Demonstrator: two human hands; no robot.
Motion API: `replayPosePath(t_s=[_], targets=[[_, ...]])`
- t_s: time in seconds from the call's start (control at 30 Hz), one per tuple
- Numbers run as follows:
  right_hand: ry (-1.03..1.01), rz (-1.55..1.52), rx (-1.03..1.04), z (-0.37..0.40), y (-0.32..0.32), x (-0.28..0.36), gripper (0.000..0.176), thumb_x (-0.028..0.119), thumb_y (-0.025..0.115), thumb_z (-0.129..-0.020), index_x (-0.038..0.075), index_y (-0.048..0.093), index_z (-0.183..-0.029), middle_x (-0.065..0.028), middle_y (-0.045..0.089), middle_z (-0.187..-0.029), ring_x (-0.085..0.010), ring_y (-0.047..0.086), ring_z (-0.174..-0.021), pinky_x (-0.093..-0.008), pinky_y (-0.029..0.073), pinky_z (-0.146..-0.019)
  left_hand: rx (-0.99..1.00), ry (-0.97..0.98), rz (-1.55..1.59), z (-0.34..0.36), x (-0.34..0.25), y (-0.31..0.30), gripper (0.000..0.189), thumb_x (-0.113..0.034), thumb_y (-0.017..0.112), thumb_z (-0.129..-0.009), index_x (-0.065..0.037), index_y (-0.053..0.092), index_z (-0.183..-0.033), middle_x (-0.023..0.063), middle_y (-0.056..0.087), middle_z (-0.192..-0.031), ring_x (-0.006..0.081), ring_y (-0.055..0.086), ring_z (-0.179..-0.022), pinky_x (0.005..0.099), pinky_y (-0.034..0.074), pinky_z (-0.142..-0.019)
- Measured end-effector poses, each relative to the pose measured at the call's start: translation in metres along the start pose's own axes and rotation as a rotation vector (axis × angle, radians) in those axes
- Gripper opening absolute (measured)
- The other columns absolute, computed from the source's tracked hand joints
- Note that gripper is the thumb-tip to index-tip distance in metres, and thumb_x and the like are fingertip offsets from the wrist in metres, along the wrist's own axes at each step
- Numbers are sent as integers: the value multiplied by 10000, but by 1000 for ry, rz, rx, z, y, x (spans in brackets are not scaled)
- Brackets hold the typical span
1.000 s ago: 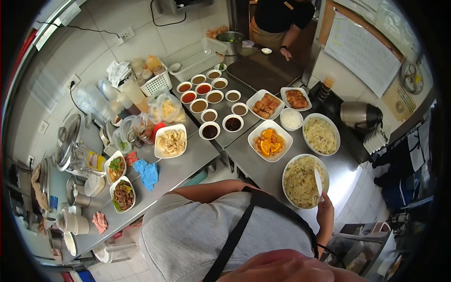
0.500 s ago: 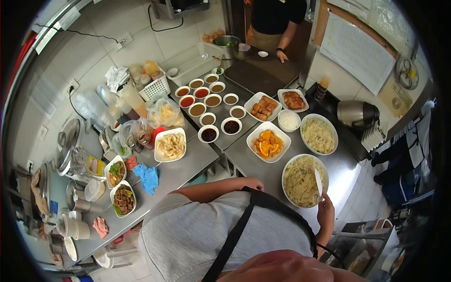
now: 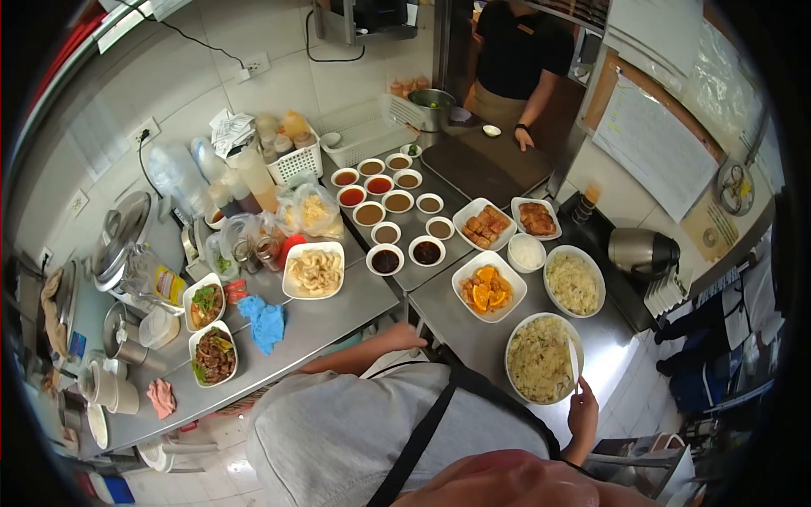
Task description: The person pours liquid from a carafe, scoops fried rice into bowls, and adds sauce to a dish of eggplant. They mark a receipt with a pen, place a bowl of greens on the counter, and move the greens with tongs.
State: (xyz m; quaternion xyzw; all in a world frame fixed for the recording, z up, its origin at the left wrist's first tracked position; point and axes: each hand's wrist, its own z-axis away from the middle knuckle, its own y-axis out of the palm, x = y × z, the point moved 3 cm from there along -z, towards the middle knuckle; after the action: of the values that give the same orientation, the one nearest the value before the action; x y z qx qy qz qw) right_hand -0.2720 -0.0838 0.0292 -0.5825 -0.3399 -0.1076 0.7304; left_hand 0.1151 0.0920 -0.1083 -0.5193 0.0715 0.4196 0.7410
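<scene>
My right hand (image 3: 583,411) pinches the handle end of a white serving spoon (image 3: 574,359), which rests over the near bowl of fried rice (image 3: 539,358) at its right rim. My left hand (image 3: 400,336) is curled in front of the counter edge, close to the gap between the two counters, with its fingertips hidden. Beyond the near bowl stand a second bowl of fried rice (image 3: 574,281), a small bowl of white rice (image 3: 526,253) and a dish topped with orange slices (image 3: 488,289).
Several sauce cups (image 3: 385,259) stand at the centre. Two dishes of browned meat (image 3: 484,226) sit behind. A blue cloth (image 3: 263,323) lies on the left counter by a white dish of pale food (image 3: 313,270). Across the dark board (image 3: 486,160), a person stands with one hand on it.
My left hand has moved left, toward the left counter's edge. My right hand stays at the near bowl with the spoon. The whole view has shifted slightly.
</scene>
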Motion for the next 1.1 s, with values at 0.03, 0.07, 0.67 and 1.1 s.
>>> replayPosePath(t_s=[0.03,0.07,0.67,1.1], targets=[[29,7,4,2,-5,12,376,-5,417,-759,17,466,-1131,-191,561,-984,-261,570,-861,-318,433,-729,-54,-50,-34,-7,35,17,331,-354,590,-671,-25,621,-691,163,592,-690,299,577,-643,378,452,-611],[19,8,-2,2,-7,14,376,-6,416,-759,18,466,-1131,-190,562,-983,-263,570,-859,-318,433,-730,-105,-98,-69,-11,75,39,305,-330,572,-686,-29,624,-692,172,588,-682,321,574,-651,386,454,-625],[-26,69,3,6,-16,23,376,10,430,-737,26,486,-1108,-198,558,-960,-287,562,-840,-338,434,-734,232,-315,-55,-17,170,122,189,-111,455,-666,-16,616,-643,136,606,-654,222,602,-551,390,475,-559],[-30,184,11,3,-6,8,347,45,457,-738,55,507,-1082,-192,559,-944,-329,541,-865,-383,426,-756,264,-524,-48,-12,160,123,196,-86,443,-672,0,617,-699,144,603,-680,212,601,-550,379,475,-563]])
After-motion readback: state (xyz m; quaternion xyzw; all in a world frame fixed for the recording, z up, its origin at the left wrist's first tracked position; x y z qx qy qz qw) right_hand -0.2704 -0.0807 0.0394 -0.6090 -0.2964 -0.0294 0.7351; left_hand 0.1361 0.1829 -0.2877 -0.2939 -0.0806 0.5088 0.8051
